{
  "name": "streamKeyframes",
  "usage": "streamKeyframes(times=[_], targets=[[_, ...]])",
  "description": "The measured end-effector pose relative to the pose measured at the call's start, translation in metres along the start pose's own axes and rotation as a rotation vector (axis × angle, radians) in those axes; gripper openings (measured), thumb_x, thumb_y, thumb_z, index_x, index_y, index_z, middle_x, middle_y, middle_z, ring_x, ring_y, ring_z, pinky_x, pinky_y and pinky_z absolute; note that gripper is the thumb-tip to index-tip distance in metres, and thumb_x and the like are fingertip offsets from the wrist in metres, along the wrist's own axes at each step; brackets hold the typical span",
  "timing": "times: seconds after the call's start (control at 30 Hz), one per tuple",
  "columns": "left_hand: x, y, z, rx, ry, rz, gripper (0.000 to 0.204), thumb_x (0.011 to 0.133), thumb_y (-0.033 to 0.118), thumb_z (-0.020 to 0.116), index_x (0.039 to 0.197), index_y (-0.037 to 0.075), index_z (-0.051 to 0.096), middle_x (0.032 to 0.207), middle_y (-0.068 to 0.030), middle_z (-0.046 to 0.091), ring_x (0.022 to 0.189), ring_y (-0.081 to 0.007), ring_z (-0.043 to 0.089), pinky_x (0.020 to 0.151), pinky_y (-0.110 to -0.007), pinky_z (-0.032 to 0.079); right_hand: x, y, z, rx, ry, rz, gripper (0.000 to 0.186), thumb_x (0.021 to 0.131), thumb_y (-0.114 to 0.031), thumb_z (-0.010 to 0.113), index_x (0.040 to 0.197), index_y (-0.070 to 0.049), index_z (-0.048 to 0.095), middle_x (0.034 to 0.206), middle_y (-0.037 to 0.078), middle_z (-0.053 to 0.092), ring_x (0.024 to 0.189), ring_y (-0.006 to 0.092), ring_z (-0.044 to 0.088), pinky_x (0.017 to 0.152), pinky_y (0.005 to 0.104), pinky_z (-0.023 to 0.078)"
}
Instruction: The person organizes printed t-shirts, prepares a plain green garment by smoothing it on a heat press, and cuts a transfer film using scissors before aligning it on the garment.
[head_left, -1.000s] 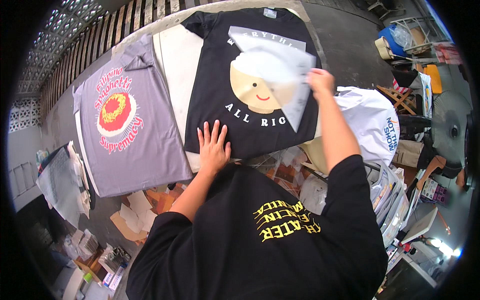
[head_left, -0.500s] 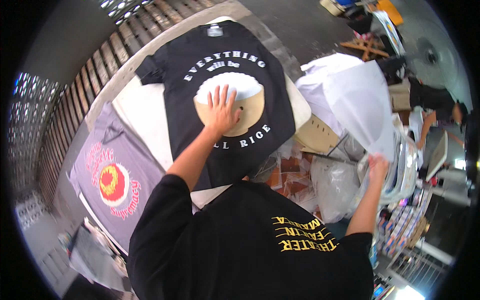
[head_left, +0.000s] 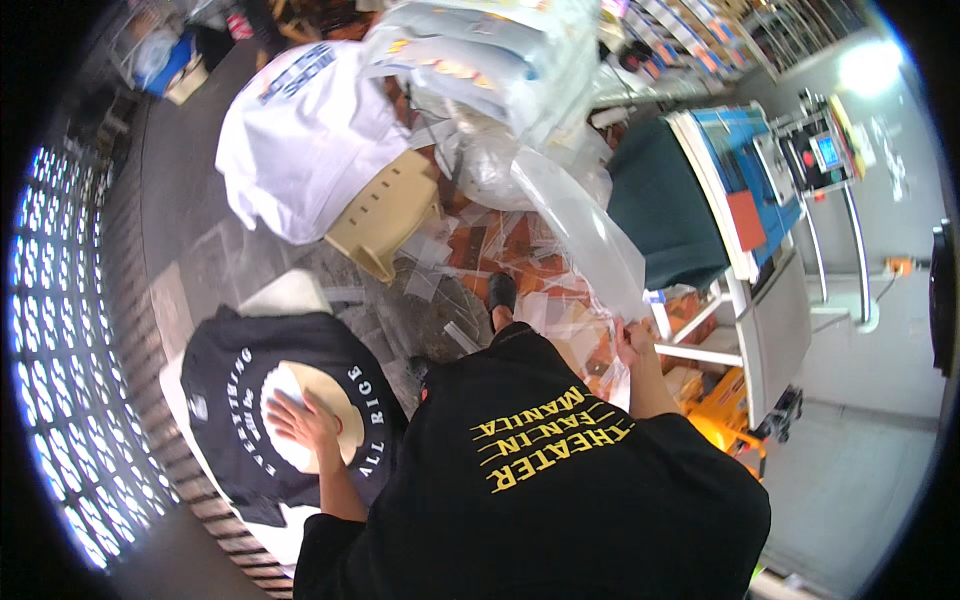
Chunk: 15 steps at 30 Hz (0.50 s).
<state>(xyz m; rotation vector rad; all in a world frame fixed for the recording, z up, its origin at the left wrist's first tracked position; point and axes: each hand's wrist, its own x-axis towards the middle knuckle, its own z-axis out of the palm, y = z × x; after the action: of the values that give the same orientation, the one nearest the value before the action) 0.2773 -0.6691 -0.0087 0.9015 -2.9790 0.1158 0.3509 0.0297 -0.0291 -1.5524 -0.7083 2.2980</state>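
Note:
My left hand (head_left: 308, 425) rests with spread fingers on the cream-and-white printed design of a black T-shirt (head_left: 215, 365), which lies on a white padded board (head_left: 290, 292) at lower left. Off to the right, my right hand (head_left: 637, 348) pinches the lower end of a long translucent sheet (head_left: 590, 230), which hangs over the littered floor away from the shirt.
Ahead, a white garment (head_left: 290, 140) drapes over a beige plastic chair (head_left: 380, 215), beside clear bags of folded items (head_left: 470, 55). A blue press machine with dark pad (head_left: 655, 200) stands at right. Discarded film (head_left: 420, 280) litters the floor; a lattice wall (head_left: 55, 350) runs left.
The translucent sheet has come off the black shirt's print and swung right in my right hand. My left hand moved up onto the print, and my view has turned right.

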Motion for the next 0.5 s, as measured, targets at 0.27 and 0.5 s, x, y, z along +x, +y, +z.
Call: streamKeyframes(times=[0.27, 0.5], targets=[[0.002, 0.093, -0.049, -0.084, -0.079, 0.067, 0.060, 0.094, 0.028, 0.054, 0.147, 0.006, 0.035, 0.154, -0.0221, 0.031, 0.143, -0.0444, 0.026, 0.112, -0.063, 0.022, 0.091, -0.039, 0.056, 0.064, 0.056, -0.240, 0.031, 0.092, 0.008, 0.052, 0.122, 0.001, 0.054, 0.111, 0.013, 0.062, 0.089, 0.0239, 0.067, 0.078, 0.0276, 0.062], [-0.026, 0.452, -0.061, -0.571, -0.504, 1.219, 0.038, 0.081, 0.015, 0.066, 0.116, 0.002, 0.062, 0.134, -0.0200, 0.054, 0.130, -0.0390, 0.046, 0.110, -0.049, 0.035, 0.167, -0.042, 0.106, 0.017, 0.037, -0.176, 0.026, 0.090, 0.007, 0.057, 0.112, -0.007, 0.061, 0.098, 0.007, 0.064, 0.083, 0.0187, 0.065, 0.068, 0.0259, 0.058]])
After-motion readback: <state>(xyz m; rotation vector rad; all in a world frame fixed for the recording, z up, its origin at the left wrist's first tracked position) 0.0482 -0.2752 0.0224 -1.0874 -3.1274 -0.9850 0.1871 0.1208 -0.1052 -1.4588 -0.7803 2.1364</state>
